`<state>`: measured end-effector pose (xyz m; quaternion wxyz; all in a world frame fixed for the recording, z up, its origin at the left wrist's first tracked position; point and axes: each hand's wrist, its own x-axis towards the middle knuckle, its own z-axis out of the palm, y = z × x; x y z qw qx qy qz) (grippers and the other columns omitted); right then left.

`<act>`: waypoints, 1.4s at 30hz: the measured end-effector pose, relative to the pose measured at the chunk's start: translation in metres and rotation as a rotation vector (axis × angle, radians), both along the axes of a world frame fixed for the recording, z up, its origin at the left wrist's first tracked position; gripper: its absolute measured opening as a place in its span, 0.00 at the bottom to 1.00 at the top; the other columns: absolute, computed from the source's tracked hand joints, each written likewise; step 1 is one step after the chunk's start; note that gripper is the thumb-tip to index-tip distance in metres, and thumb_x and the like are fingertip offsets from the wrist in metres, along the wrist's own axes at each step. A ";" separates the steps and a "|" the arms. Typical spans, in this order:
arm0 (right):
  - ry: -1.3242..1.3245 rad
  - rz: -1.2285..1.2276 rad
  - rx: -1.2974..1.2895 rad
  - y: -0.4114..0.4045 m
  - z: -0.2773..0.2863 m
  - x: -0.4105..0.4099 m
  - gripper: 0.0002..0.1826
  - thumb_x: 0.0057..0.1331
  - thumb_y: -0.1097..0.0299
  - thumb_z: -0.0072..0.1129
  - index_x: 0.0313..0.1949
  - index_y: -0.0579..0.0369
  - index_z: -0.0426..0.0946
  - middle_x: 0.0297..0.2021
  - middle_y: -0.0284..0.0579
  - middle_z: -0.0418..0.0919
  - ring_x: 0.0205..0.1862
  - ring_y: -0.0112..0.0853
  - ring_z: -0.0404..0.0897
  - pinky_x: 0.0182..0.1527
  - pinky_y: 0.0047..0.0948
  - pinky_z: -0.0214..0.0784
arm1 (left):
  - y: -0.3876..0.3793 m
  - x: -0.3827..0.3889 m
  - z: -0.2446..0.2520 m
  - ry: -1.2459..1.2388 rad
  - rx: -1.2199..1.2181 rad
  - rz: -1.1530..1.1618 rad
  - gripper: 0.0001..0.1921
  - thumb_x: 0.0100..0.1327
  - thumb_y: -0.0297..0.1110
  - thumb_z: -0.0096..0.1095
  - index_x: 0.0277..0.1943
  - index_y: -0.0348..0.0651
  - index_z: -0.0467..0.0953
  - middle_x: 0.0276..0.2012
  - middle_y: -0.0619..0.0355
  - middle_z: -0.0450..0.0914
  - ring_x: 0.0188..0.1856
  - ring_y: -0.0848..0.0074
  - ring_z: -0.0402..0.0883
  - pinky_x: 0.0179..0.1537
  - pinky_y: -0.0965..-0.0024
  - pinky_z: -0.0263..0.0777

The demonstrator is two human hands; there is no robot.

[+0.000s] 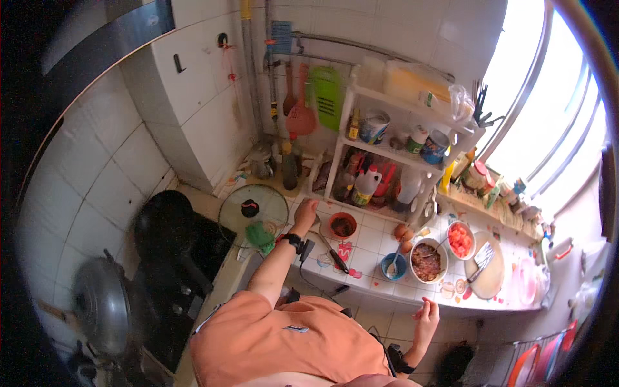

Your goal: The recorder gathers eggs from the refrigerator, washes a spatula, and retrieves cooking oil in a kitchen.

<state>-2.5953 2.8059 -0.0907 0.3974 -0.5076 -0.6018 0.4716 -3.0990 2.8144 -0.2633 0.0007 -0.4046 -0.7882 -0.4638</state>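
My left hand (305, 216) reaches over the tiled counter, between a glass lid (253, 215) and an orange bowl (342, 225) of dark paste. Its fingers look curled, and whether they hold anything is hidden. Beside it lies a turner with a black handle (339, 261). My right hand (426, 312) hangs empty before the counter edge, fingers loosely bent. Behind it stand a white bowl of meat (427, 261) with a utensil in it, a blue bowl (393, 266) with a spoon, and a bowl of cut red pieces (460, 240). Brown eggs (403, 233) lie near the bowls.
A cleaver (483, 257) rests on a round cutting board (489, 275) at the right. A white shelf (391, 152) with bottles and cans stands at the back. To the left are a black stove (167, 309), a wok lid (104, 302) and a green cloth (260, 237).
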 end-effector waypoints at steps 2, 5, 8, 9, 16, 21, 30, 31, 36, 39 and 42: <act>-0.087 -0.133 0.003 -0.018 -0.010 -0.005 0.11 0.73 0.65 0.46 0.43 0.59 0.75 0.20 0.32 0.66 0.20 0.17 0.65 0.23 0.17 0.60 | 0.013 -0.026 0.009 0.134 -0.281 -0.068 0.12 0.69 0.35 0.47 0.44 0.39 0.77 0.50 0.45 0.77 0.45 0.52 0.77 0.45 0.55 0.72; -0.066 -0.231 -0.034 -0.038 -0.017 -0.018 0.12 0.73 0.64 0.46 0.42 0.59 0.74 0.20 0.32 0.67 0.20 0.18 0.65 0.23 0.17 0.60 | 0.027 -0.044 0.005 0.111 -0.290 -0.025 0.12 0.68 0.34 0.49 0.43 0.36 0.78 0.63 0.45 0.66 0.51 0.52 0.75 0.48 0.54 0.73; -0.034 -0.311 -0.047 -0.061 -0.029 -0.025 0.12 0.73 0.63 0.46 0.42 0.58 0.74 0.20 0.32 0.67 0.20 0.18 0.65 0.23 0.18 0.60 | 0.044 -0.025 0.046 0.167 -0.685 -0.130 0.13 0.68 0.29 0.49 0.52 0.46 0.77 0.69 0.50 0.57 0.69 0.55 0.55 0.62 0.55 0.66; -0.007 -0.318 -0.044 -0.067 -0.031 -0.029 0.12 0.73 0.63 0.46 0.42 0.58 0.74 0.20 0.32 0.67 0.20 0.18 0.65 0.23 0.18 0.60 | 0.046 -0.024 0.046 0.174 -0.691 -0.149 0.13 0.68 0.29 0.49 0.52 0.46 0.77 0.69 0.50 0.57 0.69 0.55 0.55 0.62 0.55 0.66; -0.042 -0.321 -0.094 -0.085 -0.029 -0.052 0.12 0.73 0.63 0.46 0.41 0.59 0.74 0.20 0.32 0.67 0.20 0.18 0.66 0.24 0.18 0.61 | 0.057 -0.069 -0.057 0.388 -0.545 -0.048 0.21 0.70 0.32 0.48 0.64 0.36 0.64 0.70 0.46 0.55 0.66 0.53 0.59 0.62 0.56 0.63; -0.095 -0.360 -0.051 -0.079 -0.012 -0.051 0.12 0.73 0.63 0.47 0.41 0.58 0.75 0.20 0.31 0.66 0.21 0.17 0.66 0.23 0.18 0.60 | 0.066 -0.033 -0.034 -0.168 -0.237 -0.106 0.24 0.75 0.38 0.37 0.69 0.40 0.55 0.69 0.46 0.55 0.64 0.52 0.61 0.65 0.49 0.55; -0.039 -0.336 -0.113 -0.083 -0.029 -0.053 0.13 0.73 0.60 0.47 0.42 0.57 0.75 0.21 0.33 0.69 0.23 0.18 0.68 0.25 0.20 0.62 | 0.051 -0.024 -0.006 -0.284 -0.097 0.000 0.21 0.75 0.40 0.37 0.65 0.41 0.64 0.69 0.50 0.56 0.70 0.57 0.55 0.67 0.56 0.55; -0.032 -0.316 -0.120 -0.083 -0.027 -0.058 0.13 0.73 0.60 0.47 0.42 0.57 0.75 0.21 0.33 0.69 0.23 0.18 0.68 0.25 0.20 0.62 | 0.048 -0.039 -0.027 -0.291 -0.007 0.023 0.21 0.75 0.41 0.38 0.64 0.40 0.66 0.69 0.50 0.58 0.69 0.58 0.56 0.67 0.58 0.56; -0.052 -0.350 -0.110 -0.084 -0.021 -0.063 0.13 0.73 0.62 0.46 0.41 0.58 0.75 0.20 0.32 0.67 0.21 0.18 0.66 0.24 0.18 0.60 | 0.042 -0.027 -0.026 -0.639 0.259 -0.053 0.22 0.74 0.43 0.41 0.63 0.39 0.67 0.66 0.51 0.62 0.67 0.61 0.62 0.66 0.64 0.57; -0.056 -0.350 -0.113 -0.083 -0.026 -0.060 0.14 0.73 0.60 0.47 0.42 0.58 0.75 0.21 0.32 0.68 0.22 0.18 0.66 0.24 0.19 0.60 | 0.033 -0.011 -0.008 -0.868 0.375 -0.095 0.23 0.74 0.43 0.43 0.64 0.38 0.66 0.65 0.51 0.64 0.66 0.63 0.64 0.65 0.66 0.57; -0.088 -0.350 -0.125 -0.082 -0.032 -0.058 0.13 0.73 0.60 0.47 0.42 0.57 0.75 0.22 0.32 0.69 0.23 0.18 0.67 0.25 0.19 0.61 | 0.031 -0.005 0.003 -1.001 0.535 -0.080 0.23 0.74 0.44 0.44 0.64 0.39 0.65 0.66 0.51 0.63 0.65 0.64 0.65 0.64 0.67 0.59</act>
